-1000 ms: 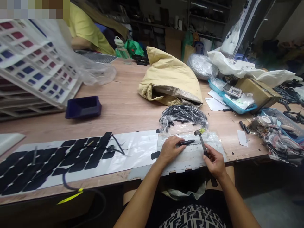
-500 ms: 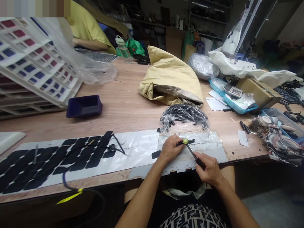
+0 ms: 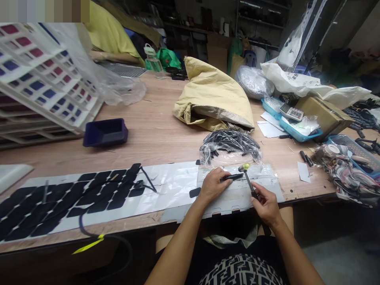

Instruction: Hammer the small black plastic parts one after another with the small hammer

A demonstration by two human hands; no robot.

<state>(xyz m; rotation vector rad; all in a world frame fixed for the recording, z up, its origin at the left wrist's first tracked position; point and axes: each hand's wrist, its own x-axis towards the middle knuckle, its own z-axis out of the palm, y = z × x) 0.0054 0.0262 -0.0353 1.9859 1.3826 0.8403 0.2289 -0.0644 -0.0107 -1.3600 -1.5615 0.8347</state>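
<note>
My left hand (image 3: pixel 212 184) is closed on a slim black piece (image 3: pixel 232 177) and presses it flat on a grey metal plate (image 3: pixel 267 190) at the table's front edge. My right hand (image 3: pixel 265 202) grips the dark handle of a small hammer (image 3: pixel 248 177). Its yellow-tipped head is raised just right of the black piece. Behind the plate lies a clear plastic bag of black pieces (image 3: pixel 228 145).
Rows of black oval pieces (image 3: pixel 68 202) lie on a white sheet to the left. A dark blue tray (image 3: pixel 105 132), stacked white trays (image 3: pixel 38 83), a yellow sack (image 3: pixel 212 97), a blue basket with a calculator (image 3: pixel 292 114) and clutter at the right edge surround the wooden table (image 3: pixel 160 130).
The hammer head came down onto the black piece half a second ago and has now lifted back up to the right. My left hand has kept still.
</note>
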